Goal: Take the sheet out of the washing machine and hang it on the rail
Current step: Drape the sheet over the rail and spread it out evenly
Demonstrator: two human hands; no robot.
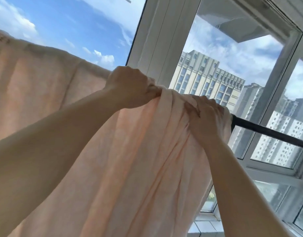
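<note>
Peach-pink cotton fills most of what I can see from here: the pale peach-pink bed sheet [44,93] is already over the rail, spread fairly flat on the left and hanging down in long folds. Further along, the person's left hand [130,88] is clenched around a bunched ridge of the cloth right at the top of the rail. Just beside it the right hand [205,117] grips the crumpled end of the sheet, fingers curled into the fabric. Past that hand the thin black metal rail [267,130] runs on bare toward the white-framed window [164,31].

So the hanging is well under way; what is left looks like the spreading. I'd say the next move is to draw the gathered part rightward along the bare rail, easing it rather than tugging, so the flat part on the left doesn't slide off.
</note>
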